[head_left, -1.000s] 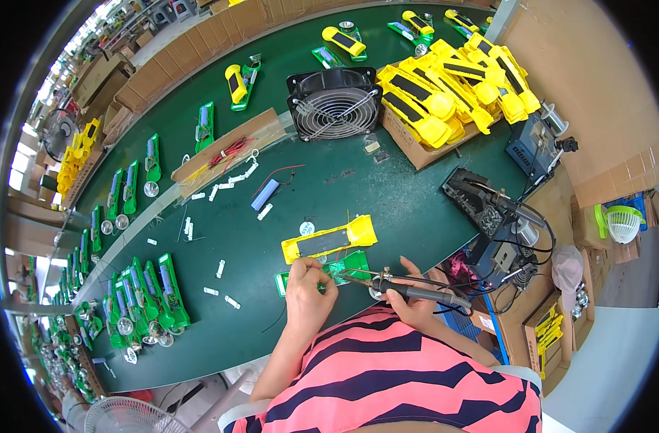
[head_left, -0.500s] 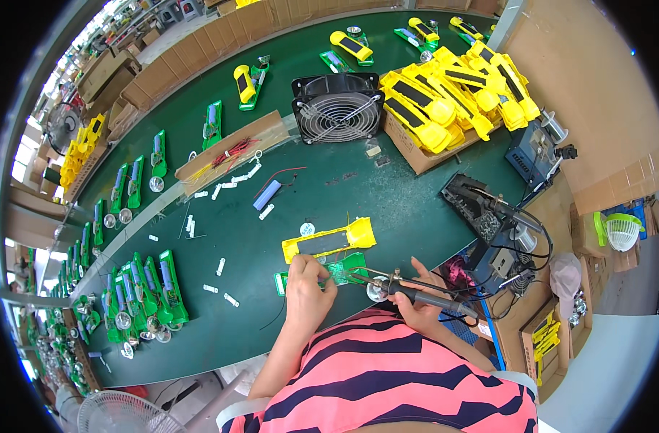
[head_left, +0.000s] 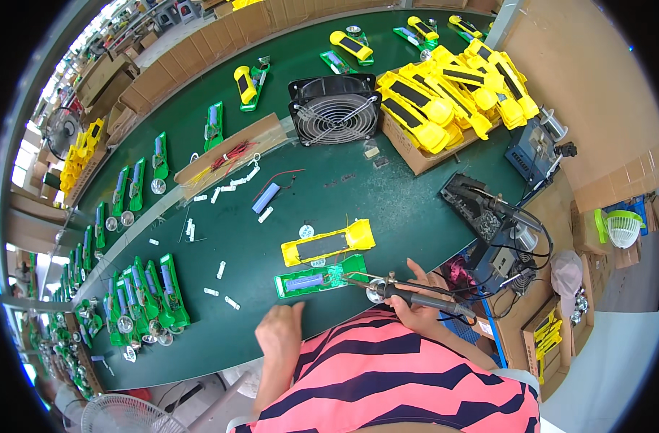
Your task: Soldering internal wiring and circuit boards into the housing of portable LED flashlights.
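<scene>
My right hand (head_left: pixel 414 304) grips a soldering iron (head_left: pixel 434 300) with a black handle and a thin metal tube along it. Its tip reaches the right part of an open green plastic housing (head_left: pixel 338 274). A purple cylindrical battery (head_left: pixel 305 282) lies inside that housing. Below the iron's metal front, a round silver lamp reflector (head_left: pixel 374 294) is partly hidden. My left hand (head_left: pixel 280 330) is near the table's front edge, apart from the housing. Its fingers are curled, and whatever they may hold is hidden. Just beyond the housing lies a yellow cover (head_left: pixel 358 234) with a dark panel.
Green housings with batteries (head_left: pixel 152 292) lie clustered at left. White strips (head_left: pixel 232 302) and a loose battery (head_left: pixel 266 197) are scattered on the table. A black fan (head_left: pixel 334 112) stands at the back beside a carton of yellow covers (head_left: pixel 427 108). The iron stand (head_left: pixel 474 209) is at right.
My left hand has let go at the green housing and drawn back toward the front edge, uncovering the battery. My right hand with the soldering iron has hardly moved.
</scene>
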### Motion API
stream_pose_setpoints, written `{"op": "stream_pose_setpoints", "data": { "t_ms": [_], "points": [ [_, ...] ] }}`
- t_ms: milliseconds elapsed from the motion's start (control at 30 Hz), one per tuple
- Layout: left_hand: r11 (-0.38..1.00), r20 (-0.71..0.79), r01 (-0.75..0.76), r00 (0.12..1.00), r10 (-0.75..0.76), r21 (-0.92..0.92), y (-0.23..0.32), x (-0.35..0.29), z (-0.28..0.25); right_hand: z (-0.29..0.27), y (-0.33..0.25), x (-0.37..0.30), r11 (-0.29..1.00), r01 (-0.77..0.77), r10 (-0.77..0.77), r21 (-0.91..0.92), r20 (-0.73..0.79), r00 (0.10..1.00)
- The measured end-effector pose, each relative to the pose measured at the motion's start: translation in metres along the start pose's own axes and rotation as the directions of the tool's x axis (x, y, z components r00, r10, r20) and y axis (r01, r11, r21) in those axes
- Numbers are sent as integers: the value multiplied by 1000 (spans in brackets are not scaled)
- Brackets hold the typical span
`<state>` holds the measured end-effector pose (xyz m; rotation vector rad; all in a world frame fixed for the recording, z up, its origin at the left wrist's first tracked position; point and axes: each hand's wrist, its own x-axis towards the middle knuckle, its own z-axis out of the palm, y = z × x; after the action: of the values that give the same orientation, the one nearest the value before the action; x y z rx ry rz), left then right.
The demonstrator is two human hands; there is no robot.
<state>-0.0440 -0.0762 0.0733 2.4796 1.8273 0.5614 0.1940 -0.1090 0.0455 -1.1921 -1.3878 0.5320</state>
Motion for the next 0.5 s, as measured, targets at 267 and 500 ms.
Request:
{"op": "stream_pose_setpoints", "data": {
  "t_ms": [267,500],
  "points": [
    [944,-235,-316,929,287,-98,13,30,-7,-1,-8,8,1000,-7,6,-14,-37,999],
    [857,-201,-358,932,302,-370,20,31,24,-2,-10,3,997,-73,73,7,-36,997]
  ]
}}
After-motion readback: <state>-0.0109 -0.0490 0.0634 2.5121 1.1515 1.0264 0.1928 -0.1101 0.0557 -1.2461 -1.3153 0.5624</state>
